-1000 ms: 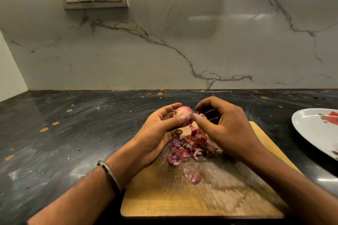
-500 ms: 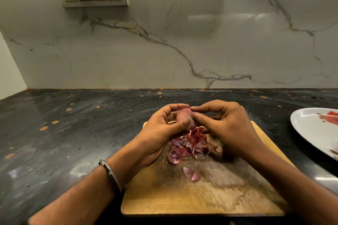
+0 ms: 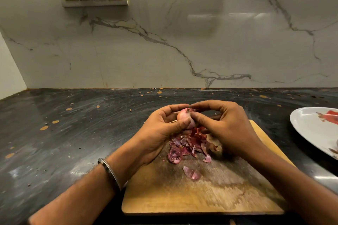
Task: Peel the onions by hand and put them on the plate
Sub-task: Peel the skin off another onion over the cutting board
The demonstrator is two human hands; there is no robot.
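Both hands have shifted slightly since the earlier frame: the left hand [image 3: 162,129] now shows more of the pale onion [image 3: 184,118] it cups, over the far end of the wooden board [image 3: 210,193]. Right hand [image 3: 225,124] pinches the onion's top with curled fingers. Plate [image 3: 311,129] sits right; purple skins [image 3: 188,150] lie beneath.

onion [image 3: 184,117] pale pink | peels [image 3: 186,149] purple-red | counter [image 3: 73,133] black, orange-flecked | plate [image 3: 309,129] white

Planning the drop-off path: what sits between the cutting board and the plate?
Nothing: in the head view only a bare strip of dark countertop separates the cutting board from the plate. The peel pile stays on the board.
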